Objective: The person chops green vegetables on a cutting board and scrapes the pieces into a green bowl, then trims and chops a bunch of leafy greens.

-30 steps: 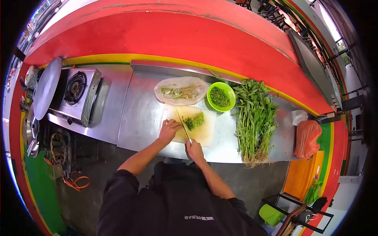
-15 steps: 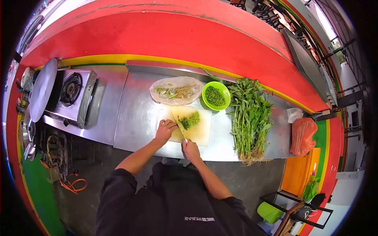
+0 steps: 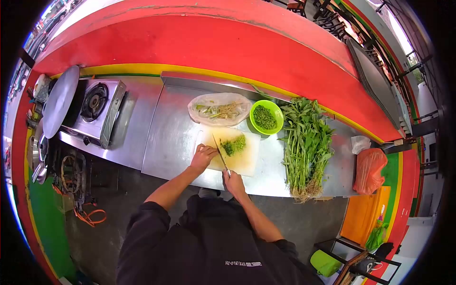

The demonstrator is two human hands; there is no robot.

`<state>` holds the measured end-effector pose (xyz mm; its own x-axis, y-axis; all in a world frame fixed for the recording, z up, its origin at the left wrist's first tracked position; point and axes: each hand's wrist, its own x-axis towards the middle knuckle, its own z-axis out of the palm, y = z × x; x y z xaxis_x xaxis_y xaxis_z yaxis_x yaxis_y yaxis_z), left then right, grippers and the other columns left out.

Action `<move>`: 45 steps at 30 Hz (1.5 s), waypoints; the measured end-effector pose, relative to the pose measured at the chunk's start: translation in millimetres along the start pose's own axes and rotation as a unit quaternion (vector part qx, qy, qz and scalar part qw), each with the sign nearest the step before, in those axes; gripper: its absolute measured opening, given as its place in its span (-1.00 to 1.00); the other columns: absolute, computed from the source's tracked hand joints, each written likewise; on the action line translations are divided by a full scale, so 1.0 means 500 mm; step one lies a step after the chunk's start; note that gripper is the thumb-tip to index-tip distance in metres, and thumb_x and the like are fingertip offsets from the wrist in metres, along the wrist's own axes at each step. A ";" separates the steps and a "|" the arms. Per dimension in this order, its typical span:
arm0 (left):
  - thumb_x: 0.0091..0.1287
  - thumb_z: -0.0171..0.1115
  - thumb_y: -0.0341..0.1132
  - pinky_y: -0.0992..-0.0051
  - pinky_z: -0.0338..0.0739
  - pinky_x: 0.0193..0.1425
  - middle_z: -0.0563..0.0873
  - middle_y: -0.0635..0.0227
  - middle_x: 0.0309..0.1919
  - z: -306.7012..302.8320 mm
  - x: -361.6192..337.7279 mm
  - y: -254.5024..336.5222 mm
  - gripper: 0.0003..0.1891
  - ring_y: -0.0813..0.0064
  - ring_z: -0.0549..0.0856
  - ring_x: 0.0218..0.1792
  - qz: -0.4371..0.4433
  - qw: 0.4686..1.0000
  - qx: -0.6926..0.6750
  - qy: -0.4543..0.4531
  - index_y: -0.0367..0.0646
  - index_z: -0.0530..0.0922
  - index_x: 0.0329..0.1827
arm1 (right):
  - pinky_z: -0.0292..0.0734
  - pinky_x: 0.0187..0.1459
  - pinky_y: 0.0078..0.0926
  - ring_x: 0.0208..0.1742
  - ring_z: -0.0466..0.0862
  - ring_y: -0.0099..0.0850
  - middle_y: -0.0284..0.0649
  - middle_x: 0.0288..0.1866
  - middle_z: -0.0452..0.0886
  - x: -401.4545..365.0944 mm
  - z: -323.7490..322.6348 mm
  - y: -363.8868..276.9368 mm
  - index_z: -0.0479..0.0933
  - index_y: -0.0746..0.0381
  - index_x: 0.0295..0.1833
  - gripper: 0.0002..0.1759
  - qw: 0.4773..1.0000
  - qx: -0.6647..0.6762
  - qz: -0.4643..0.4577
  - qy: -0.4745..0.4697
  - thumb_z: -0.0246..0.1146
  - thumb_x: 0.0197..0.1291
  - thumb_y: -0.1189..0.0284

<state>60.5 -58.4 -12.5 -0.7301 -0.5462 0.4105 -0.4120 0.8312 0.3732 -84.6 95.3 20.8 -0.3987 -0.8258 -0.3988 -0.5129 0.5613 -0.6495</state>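
Note:
My right hand (image 3: pixel 234 183) grips the handle of a kitchen knife (image 3: pixel 221 153), whose blade slants away across the white cutting board (image 3: pixel 247 167). On the board's left part, my left hand (image 3: pixel 204 157) has its fingers curled close beside the blade. Whatever those fingers may pinch is too small to make out. Finely chopped green herbs (image 3: pixel 234 144) lie in a small pile just right of the blade. Behind the board stands a bright green bowl (image 3: pixel 255 127) with more chopped greens (image 3: pixel 264 117) in it.
A clear plastic bag (image 3: pixel 196 105) holds stalk and root trimmings. Right of the board lies a large bunch of leafy greens (image 3: pixel 306 147) with roots on. A gas stove (image 3: pixel 111 109) stands left, an orange-red bag (image 3: pixel 368 171) at the right end. A red wall (image 3: pixel 213 45) runs behind.
The whole view has shifted slightly, so things appear a little further right. The blade shows more of its flat side and lies closer to the chopped pile. Both hands keep nearly the same pose.

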 end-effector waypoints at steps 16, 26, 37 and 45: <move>0.30 0.26 -0.43 0.23 0.35 0.25 0.79 0.52 0.00 -0.010 0.003 -0.001 -0.74 0.54 0.71 0.08 -0.007 0.999 0.002 -0.039 0.01 0.76 0.00 | 0.59 -0.16 0.17 -0.23 0.70 0.32 0.34 -0.35 0.67 0.001 0.004 0.009 0.63 0.43 -0.26 -0.46 0.999 0.020 -0.009 0.030 0.14 0.50 0.11; 0.26 0.24 -0.41 0.25 0.29 0.32 0.78 0.55 0.00 -0.015 0.004 -0.003 -0.72 0.61 0.72 0.09 -0.007 0.999 0.007 -0.053 0.03 0.77 -0.01 | 0.58 -0.10 0.21 -0.19 0.70 0.35 0.39 -0.33 0.66 -0.011 -0.001 -0.006 0.64 0.43 -0.17 -0.43 1.000 0.001 0.011 0.005 0.12 0.51 0.06; 0.26 0.26 -0.43 0.25 0.36 0.20 0.77 0.53 -0.02 -0.018 0.002 0.003 -0.73 0.52 0.70 0.06 -0.030 0.999 -0.011 -0.018 0.01 0.78 -0.02 | 0.60 -0.14 0.20 -0.22 0.70 0.34 0.36 -0.34 0.67 0.034 0.031 -0.010 0.66 0.42 -0.20 -0.48 0.998 -0.037 0.006 0.040 0.12 0.49 0.12; 0.25 0.29 -0.42 0.31 0.40 0.15 0.81 0.51 -0.04 0.003 -0.004 -0.025 -0.77 0.50 0.73 0.04 0.009 1.000 -0.015 0.014 0.01 0.77 -0.07 | 0.61 -0.17 0.15 -0.23 0.73 0.29 0.35 -0.34 0.67 0.007 0.004 -0.010 0.65 0.44 -0.19 -0.46 0.999 -0.006 0.019 0.042 0.15 0.49 0.10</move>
<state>66.1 -67.4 -19.2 -0.7217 -0.5345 0.4399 -0.3829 0.8376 0.3896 -81.9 89.4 21.1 -0.4800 -0.7963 -0.3680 -0.5043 0.5938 -0.6270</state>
